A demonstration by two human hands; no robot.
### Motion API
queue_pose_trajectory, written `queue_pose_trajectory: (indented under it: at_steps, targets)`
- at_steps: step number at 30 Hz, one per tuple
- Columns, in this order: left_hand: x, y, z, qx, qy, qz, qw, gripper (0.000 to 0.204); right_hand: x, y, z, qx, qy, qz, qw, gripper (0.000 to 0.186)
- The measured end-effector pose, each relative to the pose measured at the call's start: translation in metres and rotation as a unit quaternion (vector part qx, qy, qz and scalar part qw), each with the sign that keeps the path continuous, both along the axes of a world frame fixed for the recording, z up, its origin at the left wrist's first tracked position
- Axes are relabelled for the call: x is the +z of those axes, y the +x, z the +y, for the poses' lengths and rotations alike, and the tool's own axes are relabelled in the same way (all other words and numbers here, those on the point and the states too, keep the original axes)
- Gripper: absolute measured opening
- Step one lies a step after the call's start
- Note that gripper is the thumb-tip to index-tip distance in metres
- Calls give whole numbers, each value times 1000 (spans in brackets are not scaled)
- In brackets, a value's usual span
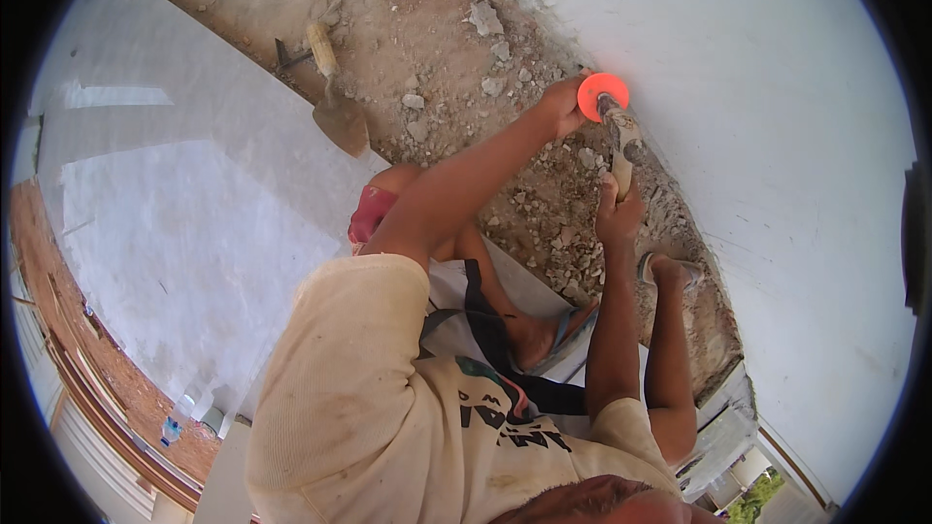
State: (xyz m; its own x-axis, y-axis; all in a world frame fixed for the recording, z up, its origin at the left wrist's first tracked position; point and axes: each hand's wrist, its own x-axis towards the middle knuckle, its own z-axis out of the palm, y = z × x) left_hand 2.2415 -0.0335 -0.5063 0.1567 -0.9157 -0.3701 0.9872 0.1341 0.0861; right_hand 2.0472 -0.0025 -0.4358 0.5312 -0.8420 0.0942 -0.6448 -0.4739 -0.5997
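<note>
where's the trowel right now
In the head view the trowel lies upper left of centre on the rubble-strewn dirt strip, its blade at the pale slab's edge, well left of both hands.

White wall close beside the hands; rubble below; open tiles beyond the trowel.
</note>
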Motion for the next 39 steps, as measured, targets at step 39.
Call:
queue_pose_trajectory:
  at_steps: [39]
  targets:
    - [7, 17, 4, -32, -10, -39, 999, 21, 6, -17, 30, -75, 139, -72, 985, 39]
